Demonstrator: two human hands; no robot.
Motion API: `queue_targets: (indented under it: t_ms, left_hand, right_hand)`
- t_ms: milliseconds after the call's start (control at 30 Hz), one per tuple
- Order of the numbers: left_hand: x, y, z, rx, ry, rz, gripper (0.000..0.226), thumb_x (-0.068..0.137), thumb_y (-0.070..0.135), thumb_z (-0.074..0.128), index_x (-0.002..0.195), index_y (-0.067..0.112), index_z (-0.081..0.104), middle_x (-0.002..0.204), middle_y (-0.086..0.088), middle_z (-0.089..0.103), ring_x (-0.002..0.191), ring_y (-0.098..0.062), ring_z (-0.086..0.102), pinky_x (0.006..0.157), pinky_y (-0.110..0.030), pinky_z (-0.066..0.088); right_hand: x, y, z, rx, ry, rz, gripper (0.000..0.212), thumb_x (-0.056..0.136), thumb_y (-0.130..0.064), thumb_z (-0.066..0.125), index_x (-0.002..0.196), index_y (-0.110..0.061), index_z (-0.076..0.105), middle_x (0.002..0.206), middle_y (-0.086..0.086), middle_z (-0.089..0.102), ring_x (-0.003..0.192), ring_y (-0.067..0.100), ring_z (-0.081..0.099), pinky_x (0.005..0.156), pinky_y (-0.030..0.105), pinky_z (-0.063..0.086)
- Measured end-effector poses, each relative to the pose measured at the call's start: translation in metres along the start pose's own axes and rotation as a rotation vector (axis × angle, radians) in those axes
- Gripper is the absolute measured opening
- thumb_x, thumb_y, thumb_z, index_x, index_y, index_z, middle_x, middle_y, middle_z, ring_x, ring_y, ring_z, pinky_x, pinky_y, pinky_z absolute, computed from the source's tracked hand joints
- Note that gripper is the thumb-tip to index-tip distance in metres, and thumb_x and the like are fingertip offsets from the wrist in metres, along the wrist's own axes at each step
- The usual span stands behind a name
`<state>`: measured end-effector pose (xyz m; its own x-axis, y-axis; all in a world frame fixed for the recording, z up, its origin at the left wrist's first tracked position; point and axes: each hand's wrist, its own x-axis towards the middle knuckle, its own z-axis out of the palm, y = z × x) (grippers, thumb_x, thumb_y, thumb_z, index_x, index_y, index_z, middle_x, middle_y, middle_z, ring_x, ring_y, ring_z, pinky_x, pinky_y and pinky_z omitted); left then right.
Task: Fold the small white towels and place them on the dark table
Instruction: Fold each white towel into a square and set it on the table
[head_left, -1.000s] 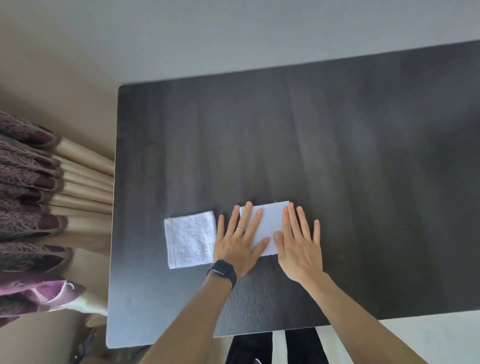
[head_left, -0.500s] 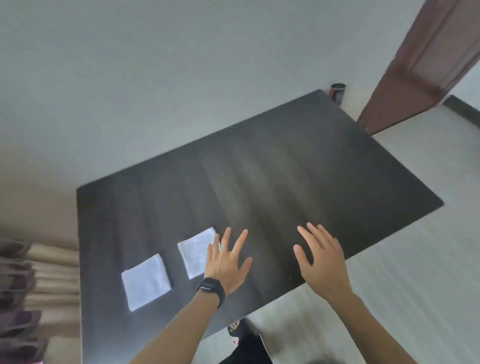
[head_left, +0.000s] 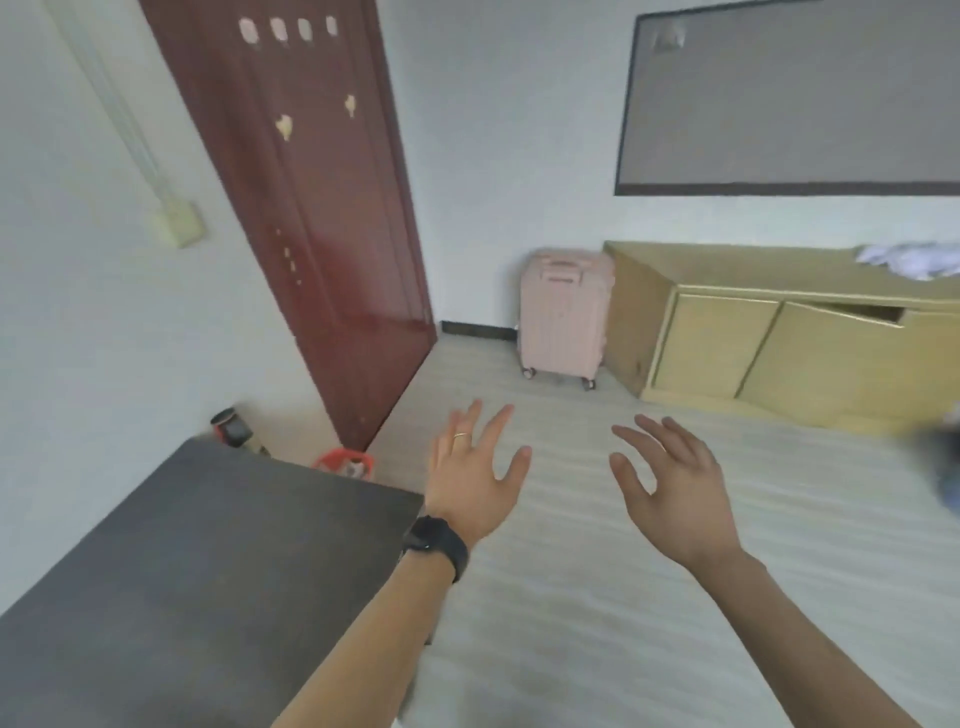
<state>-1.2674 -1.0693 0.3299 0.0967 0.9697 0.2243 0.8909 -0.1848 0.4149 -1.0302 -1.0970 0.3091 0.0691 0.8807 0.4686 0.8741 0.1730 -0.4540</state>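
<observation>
Matt dark table (head_left: 171, 561) — glossy red-brown wooden door (head_left: 311, 208), pale wooden cabinet (head_left: 779, 358).

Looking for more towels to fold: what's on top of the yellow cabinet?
A crumpled whitish cloth heap lies on the cabinet top, cut off by the right frame edge.

free: bare floor (head_left: 571, 623) ahead | blocks: dark table (head_left: 182, 571) corner low left | far: pink suitcase (head_left: 563, 317), yellow cabinet (head_left: 779, 353)

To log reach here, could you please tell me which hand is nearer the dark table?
Left. The left hand hovers just beyond the dark table corner; the right hand hangs farther right, over the floor.
</observation>
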Motion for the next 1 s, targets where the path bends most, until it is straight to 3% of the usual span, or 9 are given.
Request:
queue_targets:
  t_ms: [300,500,667,900,1000]
  left_hand:
    - [0.174,0.188,0.072,-0.054,0.032,0.323,0.062,0.089,0.068,0.029,0.147,0.045,0.035,0.160,0.005,0.028,0.150,-0.021,0.013,0.121,-0.042,0.017]
    - [0.291,0.287,0.136,-0.128,-0.008,0.418,0.057,0.094,0.064,0.039,0.147,0.045,0.035,0.159,0.005,0.028,0.149,-0.021,0.016,0.120,-0.046,0.018]
    - [0.399,0.363,0.181,-0.148,-0.012,0.493,0.063,0.090,0.066,0.028,0.148,0.041,0.036,0.157,0.004,0.033,0.147,-0.022,0.022,0.118,-0.039,0.022]
    - [0.513,0.478,0.271,-0.147,-0.105,0.601,0.060,0.091,0.063,0.031,0.148,0.044,0.035,0.159,0.008,0.029,0.148,-0.018,0.018,0.119,-0.043,0.022]
    - [0.559,0.524,0.313,-0.127,-0.129,0.631,0.061,0.092,0.063,0.029,0.149,0.043,0.032,0.160,0.008,0.027,0.149,-0.018,0.017,0.120,-0.045,0.019]
  right_hand:
    - [0.108,0.179,-0.136,-0.168,0.300,0.182,0.043,0.091,-0.053,0.043,0.120,-0.032,0.067,0.133,-0.003,0.061,0.134,0.025,0.043,0.107,0.050,0.038]
    - [0.182,0.292,-0.169,-0.275,0.339,0.250,0.043,0.091,-0.056,0.042,0.120,-0.034,0.066,0.134,-0.007,0.060,0.134,0.023,0.043,0.108,0.047,0.037]
    - [0.255,0.378,-0.189,-0.325,0.362,0.304,0.047,0.091,-0.058,0.039,0.121,-0.034,0.066,0.132,-0.008,0.062,0.131,0.023,0.046,0.104,0.049,0.041]
    - [0.340,0.501,-0.204,-0.325,0.398,0.373,0.045,0.091,-0.056,0.041,0.122,-0.034,0.065,0.127,-0.011,0.064,0.129,0.021,0.048,0.099,0.047,0.046]
    - [0.377,0.560,-0.204,-0.304,0.385,0.397,0.036,0.094,-0.049,0.051,0.123,-0.034,0.064,0.127,-0.011,0.064,0.127,0.020,0.047,0.098,0.046,0.046]
